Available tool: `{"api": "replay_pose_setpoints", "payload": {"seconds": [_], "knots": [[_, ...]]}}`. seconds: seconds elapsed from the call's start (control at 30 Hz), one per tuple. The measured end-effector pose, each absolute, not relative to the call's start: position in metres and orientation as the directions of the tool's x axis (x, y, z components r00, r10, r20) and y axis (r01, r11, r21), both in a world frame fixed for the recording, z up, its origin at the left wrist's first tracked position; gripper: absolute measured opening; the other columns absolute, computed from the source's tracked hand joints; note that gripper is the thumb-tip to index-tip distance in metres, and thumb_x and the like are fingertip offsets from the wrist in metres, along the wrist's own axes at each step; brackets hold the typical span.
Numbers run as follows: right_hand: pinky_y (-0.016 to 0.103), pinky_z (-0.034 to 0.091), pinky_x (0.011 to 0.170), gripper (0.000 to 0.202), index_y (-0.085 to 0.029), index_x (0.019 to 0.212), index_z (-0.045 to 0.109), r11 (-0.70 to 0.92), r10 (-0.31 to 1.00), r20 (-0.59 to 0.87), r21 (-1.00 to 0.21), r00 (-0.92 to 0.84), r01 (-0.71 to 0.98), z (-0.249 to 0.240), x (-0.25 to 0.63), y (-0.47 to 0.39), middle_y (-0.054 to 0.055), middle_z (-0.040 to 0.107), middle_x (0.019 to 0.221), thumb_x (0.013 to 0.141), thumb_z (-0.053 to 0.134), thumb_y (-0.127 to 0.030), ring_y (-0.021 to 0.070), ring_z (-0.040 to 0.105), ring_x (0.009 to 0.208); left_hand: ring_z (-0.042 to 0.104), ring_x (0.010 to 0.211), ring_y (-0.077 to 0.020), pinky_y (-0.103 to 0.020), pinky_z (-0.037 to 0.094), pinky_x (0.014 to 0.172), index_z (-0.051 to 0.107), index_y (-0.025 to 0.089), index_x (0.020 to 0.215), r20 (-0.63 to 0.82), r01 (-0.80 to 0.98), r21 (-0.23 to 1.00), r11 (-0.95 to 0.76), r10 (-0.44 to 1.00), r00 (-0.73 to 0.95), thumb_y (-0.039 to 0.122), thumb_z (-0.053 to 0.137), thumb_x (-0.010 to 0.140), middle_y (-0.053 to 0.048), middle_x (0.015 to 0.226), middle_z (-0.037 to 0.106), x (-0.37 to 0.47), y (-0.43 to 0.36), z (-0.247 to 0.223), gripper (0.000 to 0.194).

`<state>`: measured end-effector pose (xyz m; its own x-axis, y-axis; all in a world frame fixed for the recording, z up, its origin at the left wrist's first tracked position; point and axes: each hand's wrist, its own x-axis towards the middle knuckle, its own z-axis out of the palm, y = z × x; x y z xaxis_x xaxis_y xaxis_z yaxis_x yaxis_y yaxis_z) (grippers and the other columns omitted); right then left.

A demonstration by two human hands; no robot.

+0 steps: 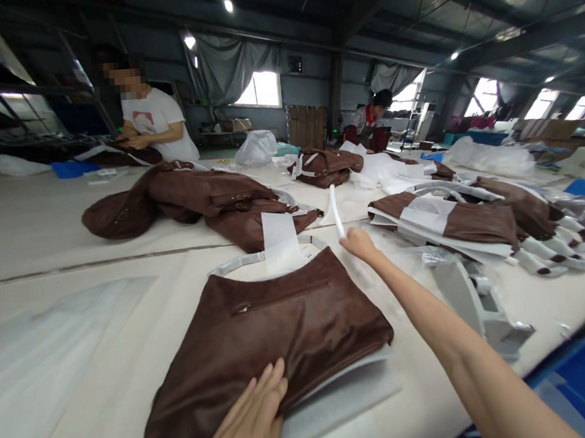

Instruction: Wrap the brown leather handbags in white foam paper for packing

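Closest in, the left hand (251, 419) lies flat on the brown bag (275, 340), fingers straight and close together, gripping nothing. Just right of those fingertips, a white sheet (343, 402) pokes out from under the bag; ahead of them runs a zip (283, 298). If the left fingers press unevenly, the soft front could crease, and the bag might skid on that loose sheet. Farther out, past the bag's upper right corner, the right hand (359, 246) is curled tight around the near end of a white strip (337, 212). A careless swing could knock its free end into the bag pile (323, 167) beyond; too hard a squeeze might bend it. Right of the right fingers lie more brown bags (478, 226). Well beyond the left fingers stands a co-worker (158, 125), whose shirt print is too small to read; no brand or label is legible anywhere.
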<state>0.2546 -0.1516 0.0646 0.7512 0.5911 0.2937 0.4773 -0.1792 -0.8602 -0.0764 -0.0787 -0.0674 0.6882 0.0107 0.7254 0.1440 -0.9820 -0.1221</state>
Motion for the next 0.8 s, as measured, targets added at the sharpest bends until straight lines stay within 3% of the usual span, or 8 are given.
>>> {"api": "replay_pose_setpoints", "payload": {"seconds": [0.13,0.2,0.27,0.4,0.5,0.63,0.8], "knots": [[0.026,0.055,0.059,0.027,-0.014,0.098,0.062,-0.086,0.536,0.284,-0.919,0.795,0.386,0.075,0.247,-0.193,0.001,0.065,0.082,0.094,0.06,-0.04,0.013,0.065,0.067,0.07,0.105,-0.0151,-0.025,0.051,0.102,0.067,0.016,0.107,0.717,0.204,-0.044,-0.978,0.111,0.688,0.006,0.042,0.094,-0.003,0.12,0.072,-0.071,-0.088,-0.059,0.03],[0.022,0.051,0.05,0.025,-0.016,0.085,0.059,0.097,0.491,0.269,-0.962,0.828,0.255,0.069,0.229,-0.232,-0.003,0.062,0.065,0.085,0.068,-0.039,0.0116,0.062,0.054,0.072,0.102,-0.0171,-0.028,0.054,0.097,0.067,0.016,0.109,0.689,0.215,-0.017,-0.976,0.144,0.711,0.009,0.042,0.094,-0.004,0.118,0.073,-0.069,-0.09,-0.056,0.03],[0.022,0.052,0.049,0.028,-0.017,0.08,0.059,0.29,0.478,0.197,-0.955,0.856,0.058,0.053,0.2,-0.276,-0.001,0.066,0.064,0.071,0.078,-0.036,0.0123,0.064,0.052,0.072,0.1,-0.0192,-0.031,0.056,0.095,0.066,0.016,0.115,0.64,0.236,0.031,-0.971,0.201,0.742,0.011,0.043,0.095,-0.006,0.117,0.073,-0.068,-0.091,-0.054,0.031],[0.023,0.059,0.055,0.036,-0.014,0.088,0.066,0.228,0.557,-0.172,-0.909,0.813,-0.349,0.003,0.115,-0.339,0.005,0.073,0.076,0.066,0.086,-0.034,0.0142,0.069,0.058,0.072,0.101,-0.0245,-0.035,0.058,0.088,0.063,0.019,0.124,0.395,0.365,0.194,-0.91,0.413,0.82,0.02,0.047,0.095,-0.007,0.117,0.073,-0.067,-0.096,-0.039,0.033],[0.025,0.061,0.063,0.036,-0.014,0.086,0.063,0.182,0.635,-0.348,-0.801,0.69,-0.571,-0.031,0.055,-0.337,0.003,0.072,0.075,0.067,0.087,-0.033,0.017,0.073,0.067,0.073,0.095,-0.0286,-0.036,0.056,0.076,0.062,0.023,0.121,0.143,0.505,0.235,-0.831,0.543,0.827,0.028,0.049,0.096,-0.006,0.112,0.075,-0.063,-0.098,-0.015,0.029],[0.026,0.061,0.064,0.041,-0.015,0.082,0.057,0.14,0.758,-0.396,-0.677,0.518,-0.723,-0.044,0.003,-0.284,0.0,0.068,0.073,0.064,0.088,-0.035,0.0211,0.075,0.072,0.072,0.092,-0.0292,-0.032,0.048,0.071,0.063,0.024,0.109,-0.034,0.538,0.208,-0.817,0.544,0.839,0.035,0.051,0.094,-0.005,0.098,0.076,-0.052,-0.091,0.02,0.021],[0.029,0.061,0.062,0.038,-0.018,0.076,0.049,0.085,0.813,-0.412,-0.616,0.412,-0.783,-0.037,-0.021,-0.214,0.001,0.065,0.071,0.065,0.083,-0.028,0.0248,0.075,0.072,0.067,0.077,-0.0238,-0.028,0.035,0.061,0.061,0.023,0.087,-0.102,0.492,0.206,-0.846,0.481,0.871,0.032,0.057,0.086,-0.001,0.08,0.071,-0.04,-0.081,0.041,0.01]]}}
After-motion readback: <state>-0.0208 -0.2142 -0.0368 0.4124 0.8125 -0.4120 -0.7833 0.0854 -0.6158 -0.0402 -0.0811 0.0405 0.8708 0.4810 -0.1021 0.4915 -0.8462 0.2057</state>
